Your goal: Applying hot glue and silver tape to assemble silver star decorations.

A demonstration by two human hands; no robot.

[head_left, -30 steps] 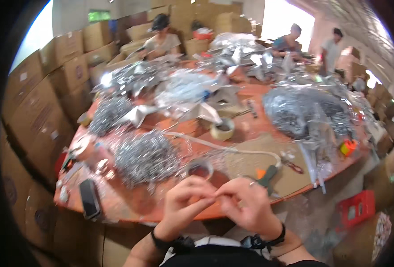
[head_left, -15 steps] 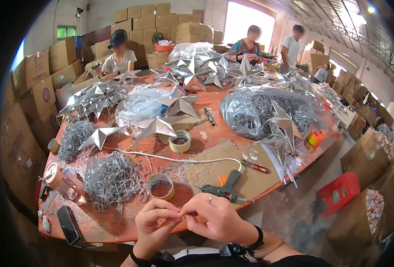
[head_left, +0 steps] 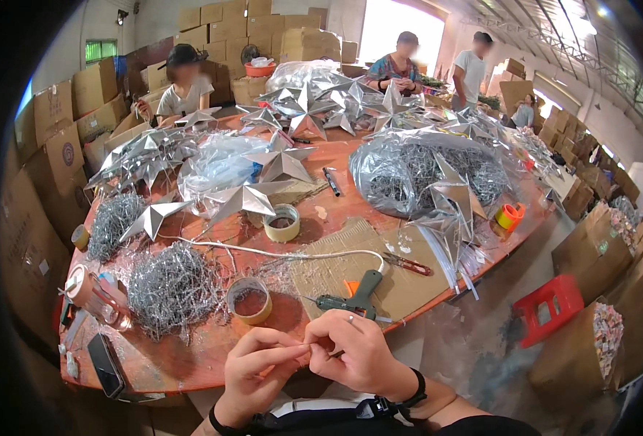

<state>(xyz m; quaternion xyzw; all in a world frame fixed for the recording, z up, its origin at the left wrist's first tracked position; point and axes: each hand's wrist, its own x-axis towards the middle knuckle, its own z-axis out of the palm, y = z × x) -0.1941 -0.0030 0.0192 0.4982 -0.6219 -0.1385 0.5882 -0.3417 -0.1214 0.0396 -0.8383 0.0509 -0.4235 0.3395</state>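
No readable text, only blurred print [head_left: 68,153] on cardboard boxes [head_left: 54,166]

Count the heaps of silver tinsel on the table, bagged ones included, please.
3: a near tinsel heap beyond and left of the left hand, a far tinsel heap behind it, and a bagged tinsel heap at right. More may be hidden under silver stars.

One head-worn fisheye looks down and forward over the nearby table [head_left: 340,211]
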